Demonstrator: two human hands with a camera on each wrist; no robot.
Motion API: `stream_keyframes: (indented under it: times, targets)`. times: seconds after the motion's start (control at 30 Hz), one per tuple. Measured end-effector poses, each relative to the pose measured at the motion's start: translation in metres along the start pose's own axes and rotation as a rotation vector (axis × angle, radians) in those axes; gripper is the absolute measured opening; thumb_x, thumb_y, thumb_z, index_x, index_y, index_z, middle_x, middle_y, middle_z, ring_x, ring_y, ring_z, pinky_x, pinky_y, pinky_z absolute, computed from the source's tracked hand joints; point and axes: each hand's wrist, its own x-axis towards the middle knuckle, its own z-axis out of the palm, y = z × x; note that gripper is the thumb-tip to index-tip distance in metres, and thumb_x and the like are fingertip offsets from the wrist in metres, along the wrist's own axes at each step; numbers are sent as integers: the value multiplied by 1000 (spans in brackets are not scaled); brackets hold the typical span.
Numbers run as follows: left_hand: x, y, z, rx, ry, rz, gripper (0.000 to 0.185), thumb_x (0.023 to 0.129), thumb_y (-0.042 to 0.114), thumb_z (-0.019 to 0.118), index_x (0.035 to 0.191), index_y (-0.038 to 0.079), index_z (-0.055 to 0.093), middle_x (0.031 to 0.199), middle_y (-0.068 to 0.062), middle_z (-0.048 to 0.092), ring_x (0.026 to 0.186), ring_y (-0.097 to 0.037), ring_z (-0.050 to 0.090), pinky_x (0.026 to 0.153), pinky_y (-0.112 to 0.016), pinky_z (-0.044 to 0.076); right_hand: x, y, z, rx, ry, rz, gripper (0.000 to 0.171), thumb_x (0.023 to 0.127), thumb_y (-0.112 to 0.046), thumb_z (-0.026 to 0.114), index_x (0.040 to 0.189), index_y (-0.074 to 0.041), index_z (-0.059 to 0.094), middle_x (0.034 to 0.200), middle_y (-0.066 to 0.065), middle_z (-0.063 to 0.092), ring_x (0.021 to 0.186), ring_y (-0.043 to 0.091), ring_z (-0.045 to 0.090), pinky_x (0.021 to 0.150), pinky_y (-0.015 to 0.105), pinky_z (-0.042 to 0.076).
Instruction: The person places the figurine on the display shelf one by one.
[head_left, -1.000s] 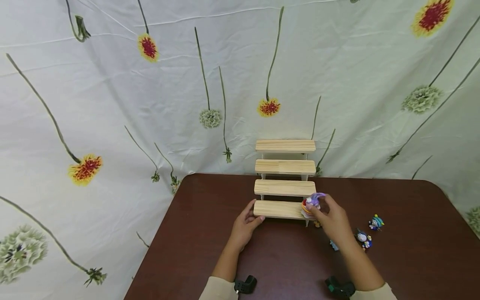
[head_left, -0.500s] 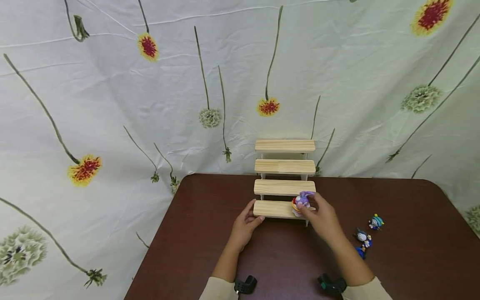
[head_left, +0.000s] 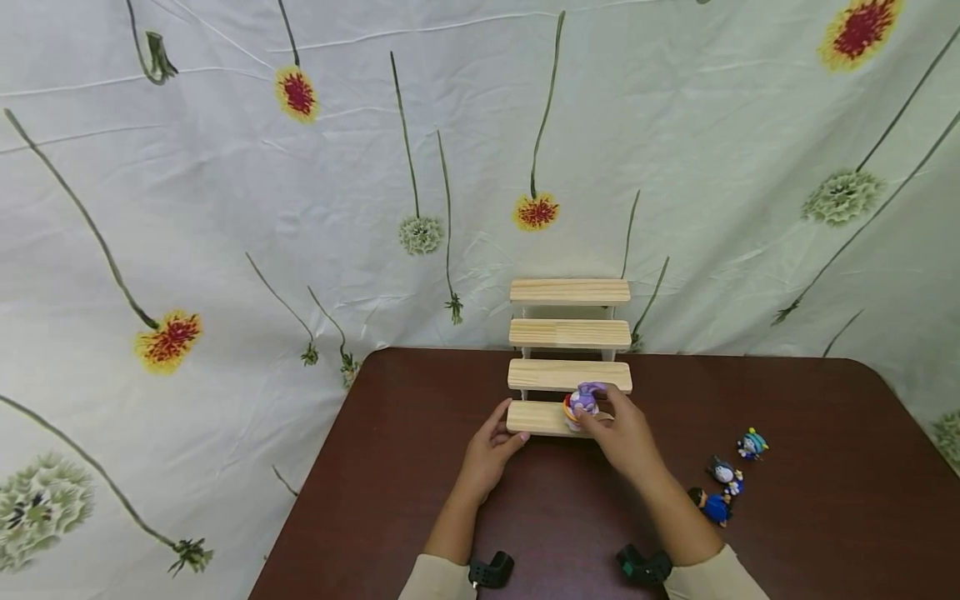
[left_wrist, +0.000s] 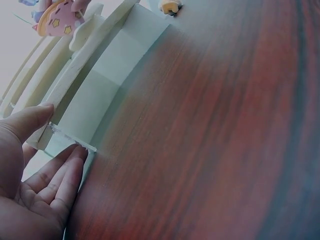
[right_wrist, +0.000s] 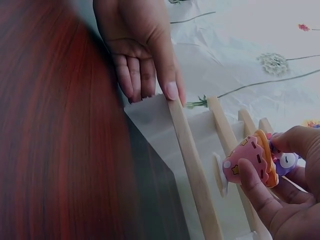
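A wooden step display stand (head_left: 570, 333) with pale boards stands at the back of the table. My left hand (head_left: 487, 454) grips the left end of its lowest board (head_left: 536, 418); in the left wrist view the thumb (left_wrist: 35, 120) lies on the board and the fingers are below by the clear support. My right hand (head_left: 630, 437) pinches a toy figurine (right_wrist: 250, 160), a purple long-eared character in a pink cup with yellow stars and a white base. The figurine is over the middle of the lowest board, tilted in the right wrist view.
Right of my right forearm lie several small figurines: one with a teal hat (head_left: 752, 444), one dark-haired with a white face (head_left: 723, 472) and one in blue (head_left: 717, 507). The dark red-brown table (head_left: 840, 500) meets a flowered cloth (head_left: 337, 192) behind.
My right hand has slid left with the figurine, from the lowest board's right end to its middle. The blue figurine behind my forearm has come into view. My left hand has stayed put.
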Motion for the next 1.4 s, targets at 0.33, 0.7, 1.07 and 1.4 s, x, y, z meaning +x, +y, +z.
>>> stream_keyframes:
  times: [0.33, 0.7, 1.07, 1.4]
  targets:
    - [-1, 1, -1, 2, -8, 13, 73, 92, 32, 76, 156, 27, 41, 122, -10, 68, 101, -16, 66, 84, -26, 53, 3, 1, 17, 76, 3, -22, 41, 93, -11, 74, 129, 0, 58, 127, 21, 63, 120, 38, 64, 82, 25, 58]
    - [0, 1, 0, 10, -3, 12, 73, 92, 33, 76, 156, 27, 41, 122, -9, 68, 102, -16, 66, 84, -26, 52, 8, 0, 26, 60, -38, -13, 42, 96, -22, 71, 132, -6, 57, 133, 17, 61, 127, 35, 61, 91, 39, 58]
    - [0, 1, 0, -5, -8, 15, 74, 92, 30, 76, 156, 25, 40, 123, -10, 68, 102, -16, 67, 85, -26, 53, 12, -1, 34, 67, -45, -5, 43, 96, -21, 71, 133, -5, 56, 131, 17, 63, 126, 35, 62, 93, 41, 57]
    - [0, 1, 1, -16, -7, -2, 73, 93, 25, 75, 157, 26, 39, 123, -10, 67, 101, -16, 66, 84, -25, 52, 12, -1, 38, 68, -58, -29, 41, 95, -20, 73, 130, -5, 58, 127, 16, 61, 121, 32, 64, 87, 32, 58]
